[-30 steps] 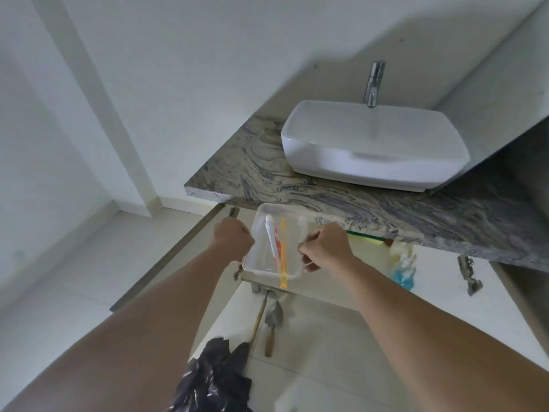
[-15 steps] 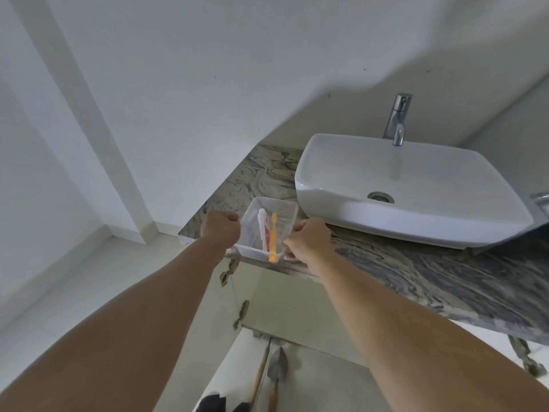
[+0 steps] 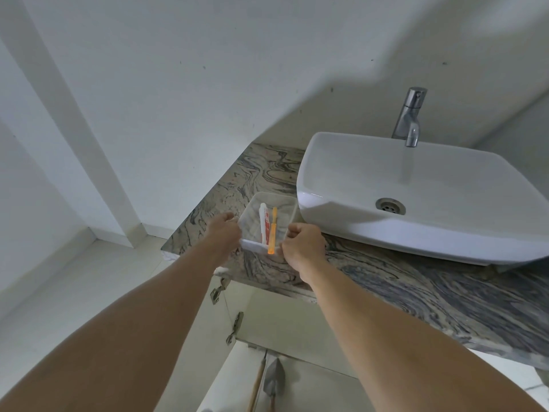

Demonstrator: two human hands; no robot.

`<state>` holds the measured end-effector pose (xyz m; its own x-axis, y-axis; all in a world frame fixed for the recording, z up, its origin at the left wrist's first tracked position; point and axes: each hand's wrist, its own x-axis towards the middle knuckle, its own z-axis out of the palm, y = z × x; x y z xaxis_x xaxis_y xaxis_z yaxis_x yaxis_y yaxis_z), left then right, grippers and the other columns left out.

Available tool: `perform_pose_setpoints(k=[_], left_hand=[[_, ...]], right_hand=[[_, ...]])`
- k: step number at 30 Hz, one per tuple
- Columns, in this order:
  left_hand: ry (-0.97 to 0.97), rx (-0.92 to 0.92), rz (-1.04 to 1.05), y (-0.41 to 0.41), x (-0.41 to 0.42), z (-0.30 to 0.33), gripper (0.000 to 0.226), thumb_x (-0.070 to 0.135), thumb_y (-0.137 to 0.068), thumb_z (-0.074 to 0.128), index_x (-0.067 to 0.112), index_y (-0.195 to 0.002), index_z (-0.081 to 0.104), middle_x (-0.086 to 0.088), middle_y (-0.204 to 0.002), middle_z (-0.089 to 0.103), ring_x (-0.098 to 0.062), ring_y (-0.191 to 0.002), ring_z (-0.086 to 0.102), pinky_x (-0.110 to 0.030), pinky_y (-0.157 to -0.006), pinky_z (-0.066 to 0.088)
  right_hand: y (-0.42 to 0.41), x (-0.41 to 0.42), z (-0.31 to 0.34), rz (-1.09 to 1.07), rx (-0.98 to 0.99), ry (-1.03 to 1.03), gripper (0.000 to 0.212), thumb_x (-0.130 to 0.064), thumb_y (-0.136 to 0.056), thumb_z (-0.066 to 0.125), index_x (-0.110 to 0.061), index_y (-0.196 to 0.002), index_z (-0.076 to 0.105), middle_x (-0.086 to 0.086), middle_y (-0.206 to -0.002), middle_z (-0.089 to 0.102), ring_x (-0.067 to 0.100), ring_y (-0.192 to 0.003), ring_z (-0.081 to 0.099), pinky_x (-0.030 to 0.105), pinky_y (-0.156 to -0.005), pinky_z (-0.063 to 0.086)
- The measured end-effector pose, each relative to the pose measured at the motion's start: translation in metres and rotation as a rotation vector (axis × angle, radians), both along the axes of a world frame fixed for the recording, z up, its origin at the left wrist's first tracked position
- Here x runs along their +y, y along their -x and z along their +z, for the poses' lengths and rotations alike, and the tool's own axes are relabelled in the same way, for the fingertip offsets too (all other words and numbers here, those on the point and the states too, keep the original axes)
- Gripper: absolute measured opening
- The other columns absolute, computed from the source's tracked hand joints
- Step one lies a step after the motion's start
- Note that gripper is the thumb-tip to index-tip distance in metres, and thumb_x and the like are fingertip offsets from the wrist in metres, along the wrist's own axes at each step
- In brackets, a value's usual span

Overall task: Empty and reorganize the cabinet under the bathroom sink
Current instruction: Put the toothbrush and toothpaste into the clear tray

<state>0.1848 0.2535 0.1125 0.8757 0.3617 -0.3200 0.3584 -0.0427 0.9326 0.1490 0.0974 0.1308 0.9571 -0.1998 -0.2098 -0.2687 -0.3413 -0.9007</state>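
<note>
A clear plastic tray [image 3: 282, 200] sits over the marble countertop [image 3: 416, 292], just left of the white basin [image 3: 430, 203]. Inside it lie a white and red tube [image 3: 263, 223] and an orange toothbrush [image 3: 272, 230]. My left hand [image 3: 221, 233] grips the tray's left side and my right hand [image 3: 303, 243] grips its right side near the front corner. Whether the tray rests fully on the counter I cannot tell.
A chrome tap [image 3: 410, 117] stands behind the basin. Below the counter the cabinet stands with its door open, hinges [image 3: 234, 328] showing. A small trowel [image 3: 274, 382] and a wooden handle [image 3: 257, 382] lie on the cabinet floor. White wall to the left.
Both hands lifted the tray from in front of the open cabinet up onto the countertop beside the basin. The view rose with them; the black bag and bottles dropped out of sight.
</note>
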Motion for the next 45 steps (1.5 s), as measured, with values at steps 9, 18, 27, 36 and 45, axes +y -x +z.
perform_pose_setpoints(k=[9,18,27,36,45], left_hand=[[-0.174,0.015,0.0,0.0,0.001,-0.01,0.056,-0.01,-0.086,0.057,0.003,-0.139,0.046,-0.01,-0.113,0.059,-0.015,-0.078,0.058,-0.037,-0.084,0.057],[-0.33,0.023,-0.026,0.036,-0.006,-0.004,0.028,0.004,-0.078,0.059,0.012,-0.103,0.066,-0.011,-0.088,0.064,-0.027,-0.075,0.06,-0.033,-0.068,0.052],[-0.506,0.538,-0.437,0.109,-0.052,0.027,0.012,0.007,-0.082,0.05,0.001,-0.086,0.059,-0.011,-0.073,0.063,-0.023,-0.054,0.062,-0.024,-0.052,0.049],[-0.535,0.541,-0.653,0.182,-0.114,-0.006,0.025,0.021,-0.085,0.069,0.003,-0.102,0.065,-0.008,-0.09,0.069,-0.024,-0.073,0.068,-0.039,-0.072,0.06],[-0.478,0.529,-0.731,0.22,-0.149,-0.083,0.031,0.028,-0.085,0.072,0.005,-0.106,0.068,-0.007,-0.101,0.071,-0.022,-0.088,0.07,-0.037,-0.078,0.059]], right_hand=[[0.002,-0.005,-0.005,-0.019,0.001,0.039,0.019,0.007,-0.079,0.065,0.004,-0.097,0.069,0.012,-0.091,0.072,0.031,-0.096,0.067,0.046,-0.082,0.057],[0.023,-0.044,0.008,0.027,0.068,0.131,0.035,0.003,-0.087,0.06,0.005,-0.122,0.063,0.021,-0.121,0.064,0.034,-0.101,0.066,0.04,-0.083,0.058],[0.074,-0.106,0.026,0.183,0.189,0.061,0.023,-0.002,-0.086,0.072,0.013,-0.102,0.066,0.024,-0.086,0.071,0.025,-0.066,0.063,0.042,-0.069,0.061],[0.137,-0.167,0.008,0.343,0.277,0.182,0.017,-0.009,-0.086,0.074,0.001,-0.097,0.066,0.02,-0.094,0.072,0.032,-0.089,0.073,0.043,-0.074,0.062],[0.155,-0.194,-0.068,0.401,0.398,0.275,0.004,-0.003,-0.083,0.071,-0.003,-0.087,0.074,0.022,-0.095,0.073,0.024,-0.068,0.065,0.038,-0.066,0.062]])
